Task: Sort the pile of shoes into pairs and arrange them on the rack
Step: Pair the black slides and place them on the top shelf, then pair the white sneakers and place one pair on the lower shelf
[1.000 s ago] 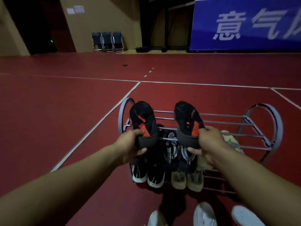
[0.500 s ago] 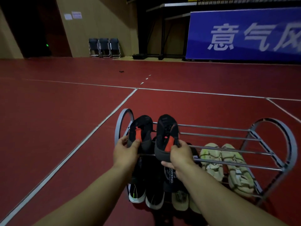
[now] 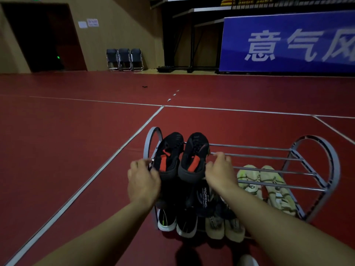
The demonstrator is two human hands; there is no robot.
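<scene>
Two black shoes with red accents, the left one (image 3: 169, 156) and the right one (image 3: 195, 156), rest side by side, toes pointing away, on the top bars at the left end of the grey metal rack (image 3: 336, 169). My left hand (image 3: 144, 181) lies against the left shoe's outer side with its fingers spread. Beside the right shoe, my right hand (image 3: 221, 169) has loose fingers over a top bar. Lower tiers hold black sneakers with white soles (image 3: 167, 219), black lettered sandals (image 3: 204, 196), tan sandals (image 3: 215, 225) and pale beige-green sneakers (image 3: 249, 181).
The rack stands on a red sports floor with white lines (image 3: 115, 156). Three folding chairs (image 3: 124, 59) and a blue banner (image 3: 288, 41) are far back by the wall. A white shoe toe (image 3: 247, 261) shows at the bottom edge.
The two black shoes were held up apart, then brought together and lowered onto the rack's top left end. Both hands have let go and now lie beside them.
</scene>
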